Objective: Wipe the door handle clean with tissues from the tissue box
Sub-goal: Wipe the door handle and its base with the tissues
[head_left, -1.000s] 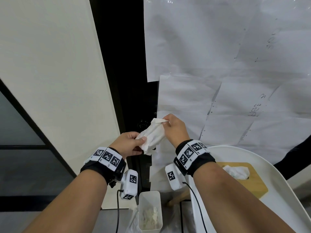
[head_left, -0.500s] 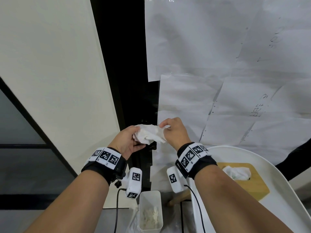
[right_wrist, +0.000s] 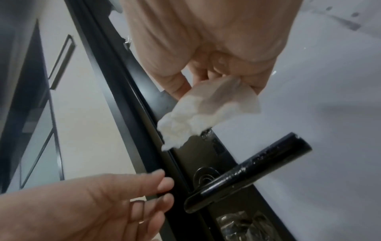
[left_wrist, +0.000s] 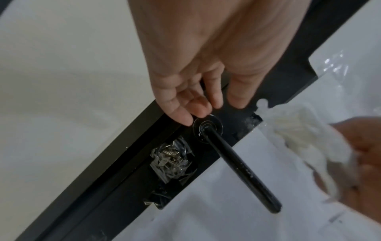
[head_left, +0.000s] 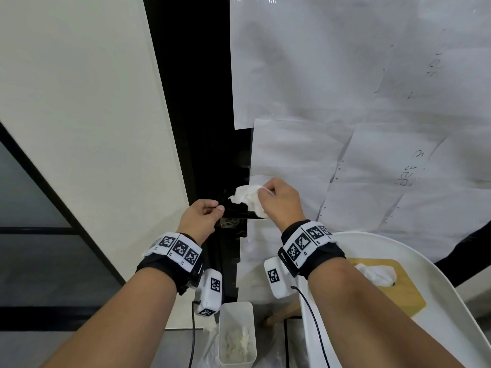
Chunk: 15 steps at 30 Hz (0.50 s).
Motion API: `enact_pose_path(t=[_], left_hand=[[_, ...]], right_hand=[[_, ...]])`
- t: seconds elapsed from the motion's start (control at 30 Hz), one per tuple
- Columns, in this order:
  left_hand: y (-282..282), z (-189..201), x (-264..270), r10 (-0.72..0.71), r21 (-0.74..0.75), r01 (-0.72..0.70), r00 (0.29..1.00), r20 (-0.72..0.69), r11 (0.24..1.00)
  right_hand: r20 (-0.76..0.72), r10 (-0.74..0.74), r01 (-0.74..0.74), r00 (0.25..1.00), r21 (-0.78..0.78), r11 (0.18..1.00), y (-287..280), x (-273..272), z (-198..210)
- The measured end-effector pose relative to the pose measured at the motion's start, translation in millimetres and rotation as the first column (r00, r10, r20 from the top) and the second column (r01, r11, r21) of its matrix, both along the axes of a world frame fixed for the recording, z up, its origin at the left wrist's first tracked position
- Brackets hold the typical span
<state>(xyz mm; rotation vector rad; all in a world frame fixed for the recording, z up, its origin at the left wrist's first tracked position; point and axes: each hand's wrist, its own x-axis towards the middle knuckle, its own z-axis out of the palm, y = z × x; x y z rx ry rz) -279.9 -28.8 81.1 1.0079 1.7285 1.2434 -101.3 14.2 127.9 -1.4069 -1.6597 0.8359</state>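
Observation:
My right hand (head_left: 265, 189) pinches a crumpled white tissue (head_left: 247, 196) just above the black lever door handle (left_wrist: 239, 168). In the right wrist view the tissue (right_wrist: 198, 119) hangs above the handle (right_wrist: 249, 169) without touching it. White specks dot the lever. My left hand (head_left: 206, 209) holds nothing; its relaxed fingers (left_wrist: 206, 104) hover beside the handle's round base (left_wrist: 207, 128). The wooden tissue box (head_left: 393, 293), a tissue (head_left: 377, 273) poking out of it, sits at the lower right. In the head view my hands hide most of the handle.
The box sits on a white curved seat (head_left: 457, 322). On the floor below stands a translucent bin (head_left: 236, 333) holding used tissues. White paper sheets (head_left: 345, 102) cover the door. Crumpled clear plastic (left_wrist: 171, 158) wraps the lock under the handle. A cream wall (head_left: 79, 115) is left.
One second ago both hands held the tissue. My left hand has let go and dropped down-left; my right hand carried the tissue up and right, above the handle.

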Motion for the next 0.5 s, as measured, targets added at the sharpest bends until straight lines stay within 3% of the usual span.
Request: enact_pose_path(t=[0.1,0.2,0.37,0.5], left_hand=[[6,-9,-2,-0.010,-0.026,0.007,0.993,-0.121,1.000],[14,-15,-1,-0.034,-0.056,0.022,0.978,-0.208,0.998],[18,-15,2,-0.030,-0.017,0.026,0.936,-0.350,1.000],[17,-17,3,-0.095,0.011,0.106,0.926,-0.366,0.994]], right_hand=[[0.089,-0.047,0.033,0.995,0.150,0.988,1,1,3],[0.289,-0.023,-0.053,0.957,0.254,0.966,2,-3,-9],[0.610,0.187,-0.311,0.770,0.103,0.945,7,-10,-49],[0.699,0.173,-0.337,0.694,0.103,0.936,5,-13,-50]])
